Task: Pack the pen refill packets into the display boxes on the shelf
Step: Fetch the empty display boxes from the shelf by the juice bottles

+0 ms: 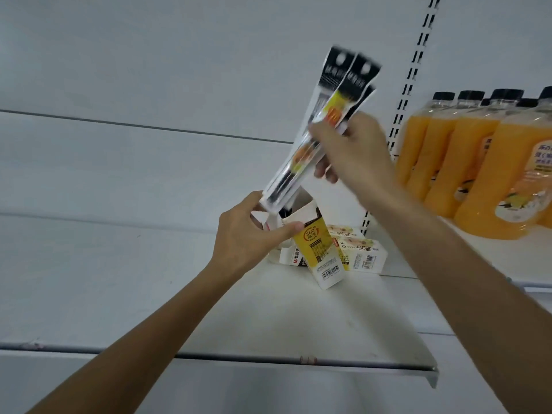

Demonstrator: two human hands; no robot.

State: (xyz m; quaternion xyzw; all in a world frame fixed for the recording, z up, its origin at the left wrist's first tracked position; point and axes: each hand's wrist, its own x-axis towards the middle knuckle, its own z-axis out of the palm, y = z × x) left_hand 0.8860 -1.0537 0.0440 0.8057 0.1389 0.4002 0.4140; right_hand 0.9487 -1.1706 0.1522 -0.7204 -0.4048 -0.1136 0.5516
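My right hand [355, 150] grips a bundle of long pen refill packets [325, 121] with black tops and yellow labels, tilted so their lower ends reach the open top of a yellow and white display box [321, 249]. My left hand [254, 237] holds that box near its top, tipped on the white shelf [268, 318]. The packets' bottom tips touch my left fingers at the box mouth. Two more closed boxes [361, 252] lie flat behind the held box.
Several orange juice bottles [478, 162] with black caps stand on the neighbouring shelf to the right. A slotted upright rail [409, 82] divides the two bays. The shelf's front edge [298, 361] runs below my forearms.
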